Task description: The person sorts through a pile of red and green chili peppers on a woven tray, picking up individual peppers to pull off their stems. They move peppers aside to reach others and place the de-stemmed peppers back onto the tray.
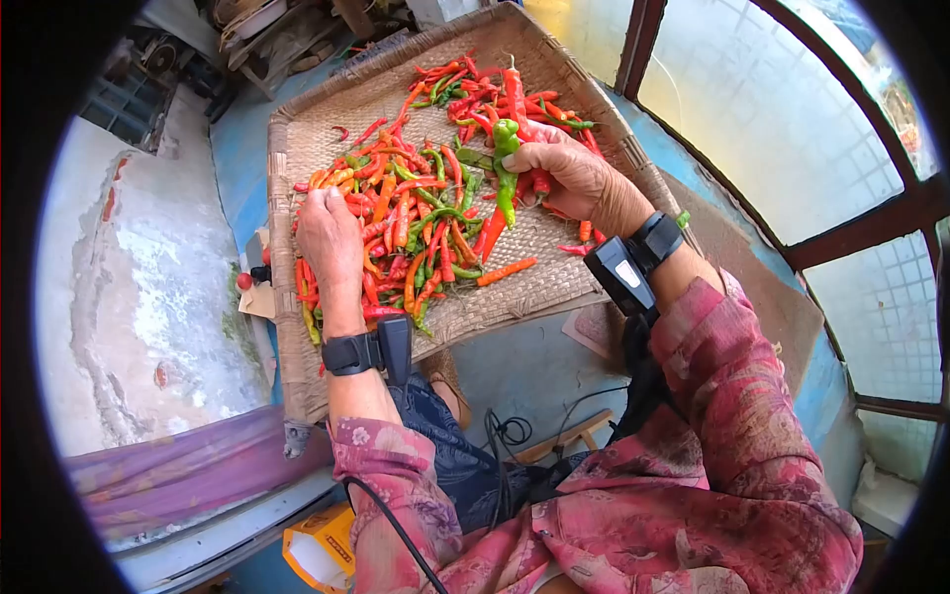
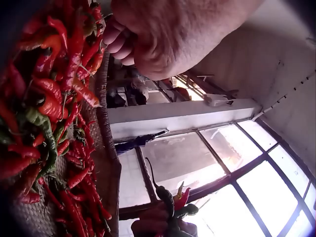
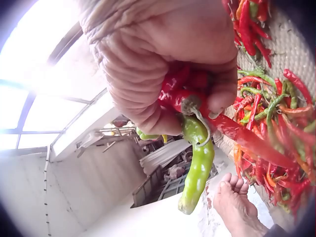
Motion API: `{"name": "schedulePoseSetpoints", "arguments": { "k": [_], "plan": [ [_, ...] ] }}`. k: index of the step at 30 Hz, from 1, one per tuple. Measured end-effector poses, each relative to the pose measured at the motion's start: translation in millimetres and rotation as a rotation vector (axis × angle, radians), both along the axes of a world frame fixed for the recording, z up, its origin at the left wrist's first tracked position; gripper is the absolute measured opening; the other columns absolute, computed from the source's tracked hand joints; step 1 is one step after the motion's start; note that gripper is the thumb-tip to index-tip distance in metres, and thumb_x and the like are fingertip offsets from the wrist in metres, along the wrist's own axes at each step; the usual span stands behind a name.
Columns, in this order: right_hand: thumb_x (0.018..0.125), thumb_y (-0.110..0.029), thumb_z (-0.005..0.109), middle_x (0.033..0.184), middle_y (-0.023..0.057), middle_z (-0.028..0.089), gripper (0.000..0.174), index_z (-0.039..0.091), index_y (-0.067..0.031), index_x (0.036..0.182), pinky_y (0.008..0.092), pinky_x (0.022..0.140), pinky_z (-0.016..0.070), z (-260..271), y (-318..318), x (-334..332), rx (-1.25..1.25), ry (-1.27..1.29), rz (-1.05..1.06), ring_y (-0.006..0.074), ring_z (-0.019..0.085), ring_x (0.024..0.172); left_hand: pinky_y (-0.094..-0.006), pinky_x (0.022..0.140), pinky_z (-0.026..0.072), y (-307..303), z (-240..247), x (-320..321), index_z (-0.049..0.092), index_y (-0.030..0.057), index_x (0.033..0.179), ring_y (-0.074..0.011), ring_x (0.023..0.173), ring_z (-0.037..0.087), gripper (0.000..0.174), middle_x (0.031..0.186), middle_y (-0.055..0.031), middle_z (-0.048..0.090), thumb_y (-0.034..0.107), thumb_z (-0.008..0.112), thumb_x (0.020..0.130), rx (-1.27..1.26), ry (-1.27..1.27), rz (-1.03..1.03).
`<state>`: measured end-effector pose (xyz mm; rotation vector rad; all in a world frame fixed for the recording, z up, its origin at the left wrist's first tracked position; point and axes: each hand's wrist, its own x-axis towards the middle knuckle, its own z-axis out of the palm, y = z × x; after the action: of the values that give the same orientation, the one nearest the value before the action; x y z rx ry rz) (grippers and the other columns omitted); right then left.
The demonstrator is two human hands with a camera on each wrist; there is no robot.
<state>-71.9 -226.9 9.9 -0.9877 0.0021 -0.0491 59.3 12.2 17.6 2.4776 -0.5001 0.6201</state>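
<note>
My right hand [image 1: 574,178] grips a bunch of chili peppers above the right side of a woven tray [image 1: 554,287]. A bright green chili pepper [image 3: 197,170] sticks out past the thumb, and red chili peppers [image 3: 180,89] are bunched inside the fingers. One long red chili pepper [image 3: 252,140] points out of the grip towards the pile. At the tray's left, my left hand [image 1: 332,238] rests over the edge of a mixed pile of red, orange and green chili peppers [image 1: 406,228]. Its fingers [image 2: 118,42] are loosely bent, with no pepper showing in them.
A second heap of mostly red peppers [image 1: 475,99] lies towards the tray's far side. Framed windows [image 1: 772,119] stand to the right, a worn white wall [image 1: 148,287] to the left. Below the tray are black cables [image 1: 510,431] and an orange box [image 1: 322,549].
</note>
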Motion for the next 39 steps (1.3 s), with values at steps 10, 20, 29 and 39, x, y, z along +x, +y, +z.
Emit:
{"name": "schedulePoseSetpoints", "arguments": {
  "k": [10,20,29,39],
  "plan": [
    [0.073,-0.004,0.061,0.072,-0.0013,0.058,0.016,0.057,-0.0084,0.088,0.0217,0.047,0.0452,2,22,0,-0.016,0.066,0.054,0.0067,0.052,0.053,-0.0167,0.056,0.0389,-65,-15,-68,0.059,0.0088,0.092,-0.0036,0.064,0.049,0.028,0.074,0.0037,0.055,0.035,0.063,0.082,-1.029,1.139,-0.699],
    [0.077,-0.006,0.057,0.078,0.0035,0.058,0.01,0.054,-0.0059,0.087,0.027,0.052,0.0437,-1,18,8,0.276,0.145,-0.095,0.0166,0.062,0.068,-0.0214,0.061,0.0463,-53,-5,-52,0.056,0.0098,0.091,-0.0084,0.067,0.054,0.015,0.078,-0.0011,0.059,0.024,0.059,0.086,-1.207,0.976,-0.628],
    [0.077,-0.002,0.059,0.071,0.0017,0.052,0.01,0.053,-0.0044,0.084,0.0213,0.05,0.0413,-7,6,11,0.316,0.144,-0.282,0.01,0.05,0.056,-0.0244,0.062,0.0499,-23,-11,-9,0.056,0.0044,0.09,-0.0132,0.068,0.059,0.024,0.082,-0.0076,0.063,0.029,0.055,0.088,-1.764,0.82,-0.349],
    [0.07,-0.007,0.065,0.066,-0.0011,0.053,0.023,0.057,-0.0023,0.091,0.021,0.042,0.0381,-9,30,14,-0.24,0.055,-0.24,0.007,0.048,0.05,-0.0185,0.054,0.0373,-61,-12,-69,0.056,0.004,0.106,-0.0055,0.064,0.049,0.031,0.083,-0.0013,0.061,0.029,0.055,0.088,-0.813,1.084,-0.624]
  ]
}}
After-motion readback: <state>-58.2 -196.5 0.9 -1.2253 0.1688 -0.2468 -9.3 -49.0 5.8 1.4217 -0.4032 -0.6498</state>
